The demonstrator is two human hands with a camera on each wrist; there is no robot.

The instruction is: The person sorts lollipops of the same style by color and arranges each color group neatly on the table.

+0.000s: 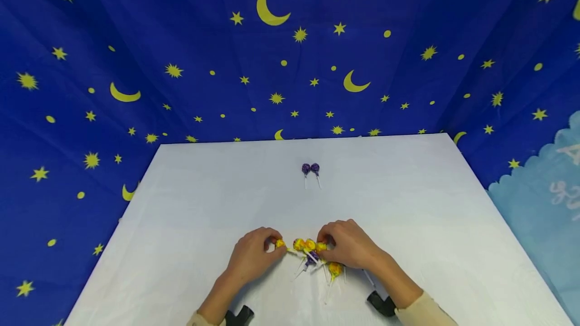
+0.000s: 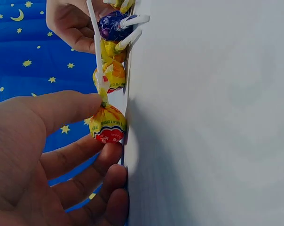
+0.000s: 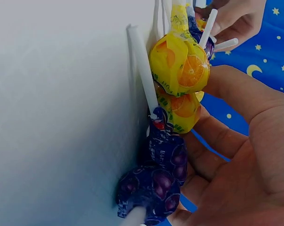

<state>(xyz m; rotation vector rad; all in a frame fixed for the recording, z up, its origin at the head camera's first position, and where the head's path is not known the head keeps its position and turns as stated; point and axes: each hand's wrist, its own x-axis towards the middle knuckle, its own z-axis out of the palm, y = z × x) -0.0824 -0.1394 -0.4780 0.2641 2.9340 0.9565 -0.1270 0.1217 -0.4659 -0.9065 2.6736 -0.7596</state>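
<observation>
My left hand [image 1: 255, 255] pinches a yellow-wrapped lollipop [image 2: 108, 123] by its head, thumb on one side and fingertips on the other, at the left end of a bunch. My right hand [image 1: 351, 245] has thumb and fingers around another yellow lollipop [image 1: 321, 247] on the bunch's right side. Between the hands lie two yellow lollipops [image 1: 310, 245] side by side, with a purple lollipop [image 1: 312, 258] just in front of them. Nearer the wearer is one more yellow lollipop [image 1: 335, 268]. In the right wrist view, purple lollipops [image 3: 151, 190] lie beside the right fingers, mostly hidden from the head view.
Two purple lollipops [image 1: 310, 168] lie side by side toward the back of the white table [image 1: 217, 185], sticks pointing to the front. Blue star-patterned cloth [image 1: 317, 54] hangs behind and at the sides. Black wrist straps [image 1: 380, 304] show under both forearms.
</observation>
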